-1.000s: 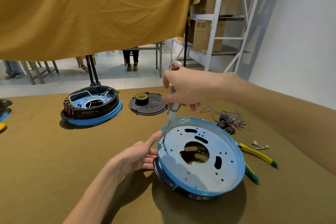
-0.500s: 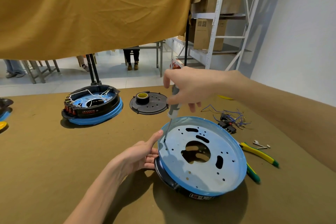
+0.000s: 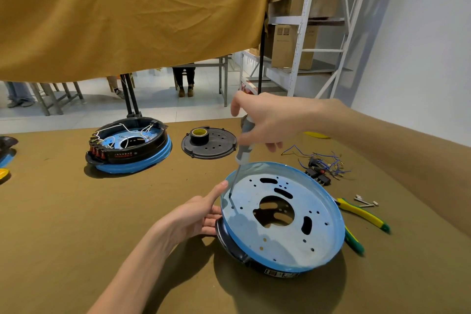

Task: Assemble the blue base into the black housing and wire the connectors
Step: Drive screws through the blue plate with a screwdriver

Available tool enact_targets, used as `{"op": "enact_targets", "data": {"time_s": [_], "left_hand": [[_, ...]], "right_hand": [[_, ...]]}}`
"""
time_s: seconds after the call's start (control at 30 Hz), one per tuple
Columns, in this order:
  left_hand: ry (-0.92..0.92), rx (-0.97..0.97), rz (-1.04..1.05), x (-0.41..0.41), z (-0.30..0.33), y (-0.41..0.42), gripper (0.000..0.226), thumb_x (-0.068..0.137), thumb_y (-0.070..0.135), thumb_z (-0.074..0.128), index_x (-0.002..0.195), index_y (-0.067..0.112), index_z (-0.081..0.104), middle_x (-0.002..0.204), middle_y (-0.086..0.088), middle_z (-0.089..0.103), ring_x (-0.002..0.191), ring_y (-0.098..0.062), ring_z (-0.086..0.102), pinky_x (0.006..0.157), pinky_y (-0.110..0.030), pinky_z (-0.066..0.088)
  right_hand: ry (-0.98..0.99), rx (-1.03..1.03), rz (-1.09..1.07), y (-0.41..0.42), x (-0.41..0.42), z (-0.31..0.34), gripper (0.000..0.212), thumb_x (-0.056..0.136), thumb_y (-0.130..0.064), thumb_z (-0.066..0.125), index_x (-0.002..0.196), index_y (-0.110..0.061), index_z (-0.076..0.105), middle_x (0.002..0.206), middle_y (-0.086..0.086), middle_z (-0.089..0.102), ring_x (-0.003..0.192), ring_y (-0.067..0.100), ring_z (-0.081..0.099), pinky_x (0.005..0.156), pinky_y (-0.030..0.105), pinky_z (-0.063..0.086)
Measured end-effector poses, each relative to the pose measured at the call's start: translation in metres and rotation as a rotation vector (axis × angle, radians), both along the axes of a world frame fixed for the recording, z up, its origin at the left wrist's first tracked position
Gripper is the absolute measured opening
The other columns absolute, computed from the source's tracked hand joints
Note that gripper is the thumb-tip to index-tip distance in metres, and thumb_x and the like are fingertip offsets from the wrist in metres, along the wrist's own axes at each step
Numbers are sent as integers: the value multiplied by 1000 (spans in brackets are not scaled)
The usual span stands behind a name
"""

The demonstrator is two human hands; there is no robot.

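A round blue base with several holes lies face-up on the black housing, tilted toward me. My right hand grips a grey screwdriver whose tip stands in a hole near the base's left rim. My left hand rests against the left side of the housing, thumb along the blue rim, fingers straight. Loose connectors with blue wires lie to the right, behind the base.
A second housing and base with wiring sits at the back left. A black perforated disc carries a roll of tape. Yellow-green pliers and small screws lie to the right. A mustard cloth hangs overhead.
My right hand has loosened and re-set its fingers on the screwdriver handle. The tip stays at the same hole. My left hand has not moved.
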State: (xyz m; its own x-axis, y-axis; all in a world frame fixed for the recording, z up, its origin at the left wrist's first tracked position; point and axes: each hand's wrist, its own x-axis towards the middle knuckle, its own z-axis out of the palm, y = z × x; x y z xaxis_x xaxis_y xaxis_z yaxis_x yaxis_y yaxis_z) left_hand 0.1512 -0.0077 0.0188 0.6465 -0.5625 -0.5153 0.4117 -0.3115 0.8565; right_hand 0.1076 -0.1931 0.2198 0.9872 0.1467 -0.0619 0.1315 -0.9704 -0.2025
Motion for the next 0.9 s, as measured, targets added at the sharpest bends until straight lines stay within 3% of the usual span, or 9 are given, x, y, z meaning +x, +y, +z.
{"op": "enact_targets", "data": {"time_s": [0.1,0.23,0.33,0.47,0.57,0.7,0.77,0.83,0.9], "left_hand": [[-1,10,3,0,1,0,83,69,77,63,100,1,69,83,-10,76,66,-18,72,59,-26,57],[-6,6,-2,0,0,1,84,71,78,62,103,0,70,86,-11,77,71,-19,74,63,-27,58],[-12,12,-6,0,1,1,89,68,79,62,107,-1,70,89,-12,78,74,-19,75,64,-27,59],[-8,6,-14,1,1,1,90,68,78,62,108,-1,70,92,-13,79,77,-20,76,66,-28,59],[-11,4,-12,1,0,2,86,71,79,61,104,0,70,87,-11,77,71,-18,74,63,-26,58],[-4,0,-2,1,-1,1,81,75,77,61,101,1,69,84,-10,77,70,-18,74,61,-26,58],[-8,5,-4,2,-2,1,85,70,78,62,104,0,70,88,-12,78,74,-19,75,63,-26,58],[-10,14,-4,3,-3,1,89,69,79,63,108,-1,70,92,-13,78,76,-20,75,65,-27,59],[-10,10,-7,4,-4,1,86,69,78,64,104,0,70,92,-13,78,77,-20,75,66,-28,59]], "right_hand": [[-57,-40,-23,2,3,-5,49,95,-58,58,120,-21,37,64,4,71,45,19,68,38,27,52],[37,51,9,2,3,-3,48,93,-39,67,126,-29,34,64,-5,73,50,20,71,42,25,52],[-34,17,-14,5,6,-6,49,97,-53,60,127,-23,36,65,4,71,44,17,67,38,25,50],[3,65,35,5,4,-3,51,95,-32,67,134,-30,34,77,4,72,52,15,70,42,25,52],[-87,-54,-1,8,3,-6,41,100,-47,56,127,-19,41,72,4,71,45,15,68,39,24,51],[17,19,33,9,1,0,46,92,-27,70,128,-24,41,80,3,72,55,15,71,43,22,51],[-49,-25,15,10,1,-3,34,99,-37,62,122,-16,46,75,4,72,48,15,69,41,26,53],[-60,-83,22,10,2,-4,40,99,-45,58,124,-17,45,80,3,73,53,16,70,49,34,60],[19,-68,48,8,2,-1,49,94,-38,67,131,-24,38,85,3,74,65,20,73,52,34,61]]}}
